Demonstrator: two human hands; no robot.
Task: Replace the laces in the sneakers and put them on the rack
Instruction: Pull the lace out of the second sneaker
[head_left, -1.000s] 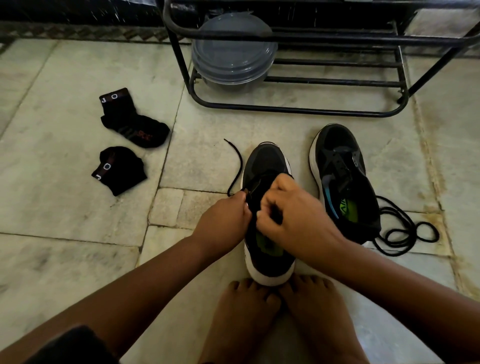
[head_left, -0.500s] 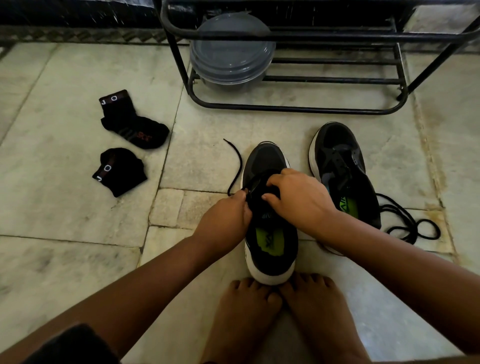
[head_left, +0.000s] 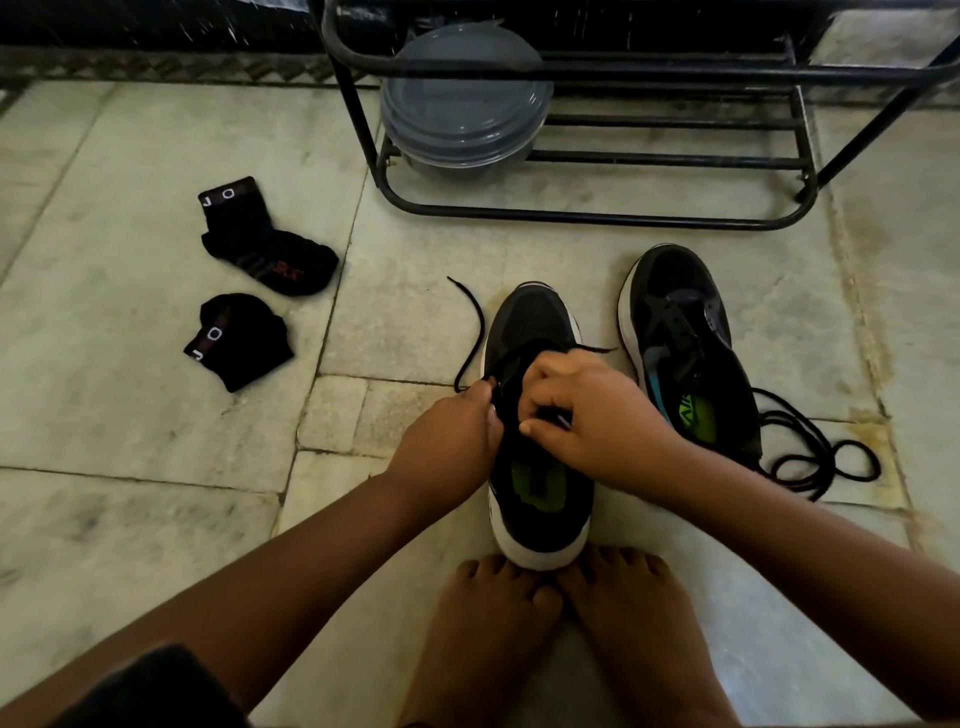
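From the head camera, the left hand (head_left: 449, 447) pinches the black lace (head_left: 470, 332) at the near sneaker (head_left: 535, 322); the right hand (head_left: 587, 415), fingers curled, grips the lace over the tongue; right of it lie the second sneaker (head_left: 680, 332) and a loose lace (head_left: 810, 457); beyond stands the rack (head_left: 597, 218).

blk sneakers (head_left: 535, 322) w/ white soles & green insoles, blk laces (head_left: 810, 457), blk socks (head_left: 270, 254) w/ red print, grey tub (head_left: 465, 98)
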